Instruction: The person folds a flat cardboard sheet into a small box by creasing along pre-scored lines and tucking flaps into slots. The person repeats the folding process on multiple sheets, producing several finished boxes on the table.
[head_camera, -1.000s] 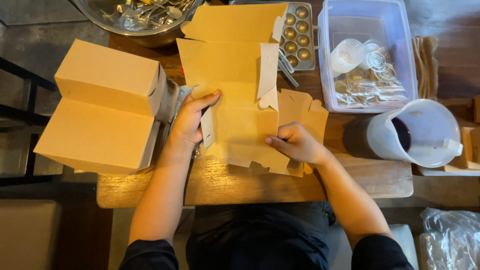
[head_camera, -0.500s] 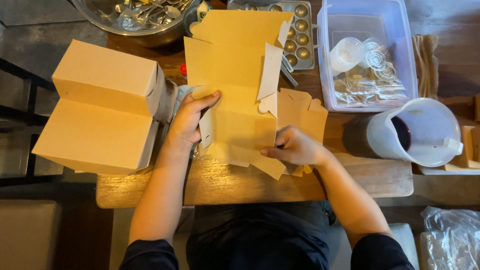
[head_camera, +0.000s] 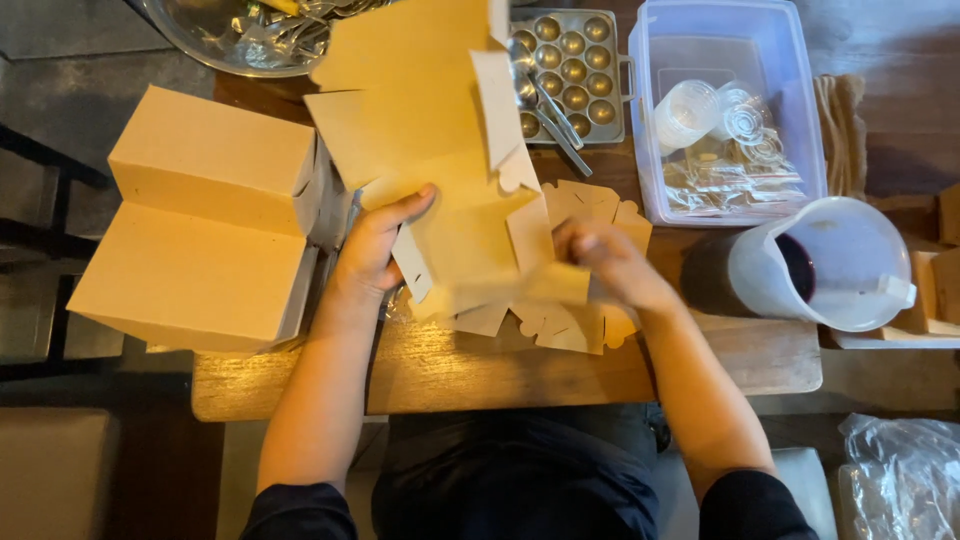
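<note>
Over a small wooden table (head_camera: 600, 370), both hands work a flat tan cardboard box blank (head_camera: 440, 150), which is tilted up. My left hand (head_camera: 375, 245) grips its left side flap, thumb on the inner face. My right hand (head_camera: 605, 260) presses on the bottom flap at the lower right, blurred by motion. Under the blank lies a pile of more flat tan blanks (head_camera: 590, 215) with scalloped edges.
Two folded tan boxes (head_camera: 200, 230) stand stacked at the table's left. A metal bowl (head_camera: 240, 35) and a dimpled metal tray (head_camera: 575, 60) sit at the back. A clear plastic bin (head_camera: 725, 110) with cups and a white jug (head_camera: 835, 265) of dark liquid stand to the right.
The blank has been lifted and tilted further up. My right hand has moved along the bottom flap, folding it; my left hand keeps its grip on the left side.
</note>
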